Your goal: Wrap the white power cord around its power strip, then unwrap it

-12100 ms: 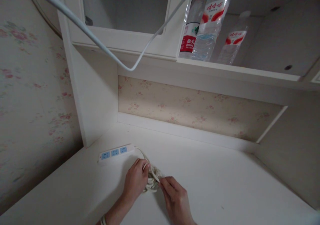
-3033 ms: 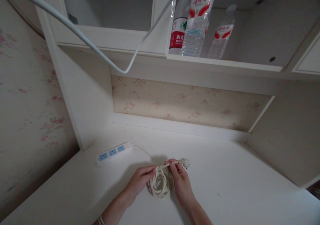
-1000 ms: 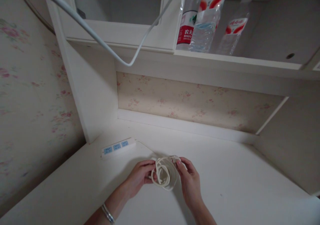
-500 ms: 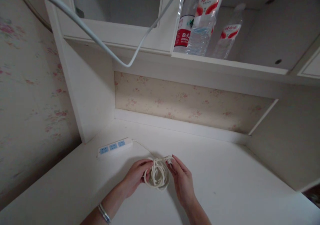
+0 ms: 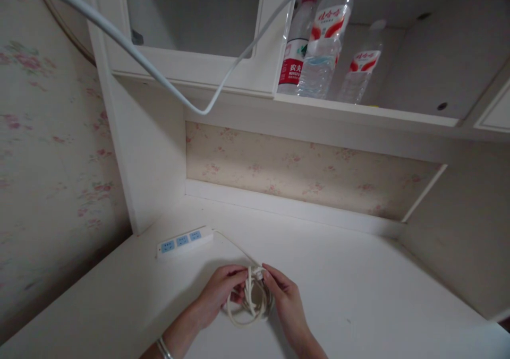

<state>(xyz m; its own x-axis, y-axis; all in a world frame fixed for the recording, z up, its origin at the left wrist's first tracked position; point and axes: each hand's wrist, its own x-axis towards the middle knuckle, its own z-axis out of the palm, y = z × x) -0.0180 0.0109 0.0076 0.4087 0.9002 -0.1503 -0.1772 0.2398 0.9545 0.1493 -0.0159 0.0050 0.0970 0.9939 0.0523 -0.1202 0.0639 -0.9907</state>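
Note:
A coiled white power cord (image 5: 252, 299) hangs in loops between my two hands above the desk. My left hand (image 5: 223, 291) is closed on the left side of the coil, thumb on top. My right hand (image 5: 283, 294) pinches the cord's plug end (image 5: 258, 273) at the top right of the loops; its fingers partly cover the plug. From the coil the cord runs up and left to a white power strip (image 5: 185, 241) with blue sockets, which lies on the desk to the left of my hands.
The white desk (image 5: 350, 279) spreads under my hands, with a cabinet side panel at left. Overhead, an open shelf (image 5: 366, 112) holds a red-labelled bottle (image 5: 294, 56) and two clear plastic bottles (image 5: 324, 45). A thick white cable (image 5: 159, 77) dangles across the upper left.
My right hand has moved left and down with the plug, closer to my left hand. The coil has loosened, one loop hanging lower. The view has shifted slightly.

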